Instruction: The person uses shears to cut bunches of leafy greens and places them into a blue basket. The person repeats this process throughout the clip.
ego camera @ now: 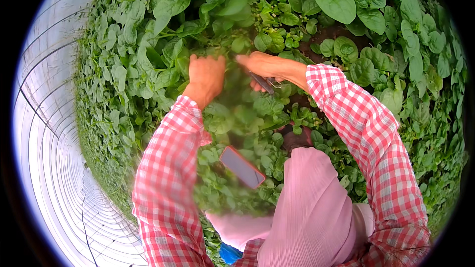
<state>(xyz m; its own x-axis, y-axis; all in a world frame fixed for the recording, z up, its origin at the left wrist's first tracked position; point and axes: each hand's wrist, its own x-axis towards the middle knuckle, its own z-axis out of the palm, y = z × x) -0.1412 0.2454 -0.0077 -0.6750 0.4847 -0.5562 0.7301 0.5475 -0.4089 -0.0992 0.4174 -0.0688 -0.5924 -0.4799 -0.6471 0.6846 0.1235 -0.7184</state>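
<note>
My right hand (262, 68) is closed on dark-handled hand shears (264, 83), whose handles and metal spring show below the palm; their blades are hidden or blurred. To its left, my left hand (206, 74) reaches back-up in among leafy green stems, its fingers bent down and mostly hidden. Whether it grips a stem cannot be told. Between and around both hands grow broad-leaved green plants (336, 4), with smaller shoots (274, 40) just beyond. Nearer my body, a phone-like device in a red case (242, 167) appears over the leaves, its dark face up.
Dense foliage surrounds me, with brown soil (326, 40) showing at the upper right. My knee in pink trousers (311, 207) and a dark shoe (296, 139) are below my right hand. A blue object (230, 253) lies at the bottom. A hooped plastic tunnel wall (48, 118) curves along the left.
</note>
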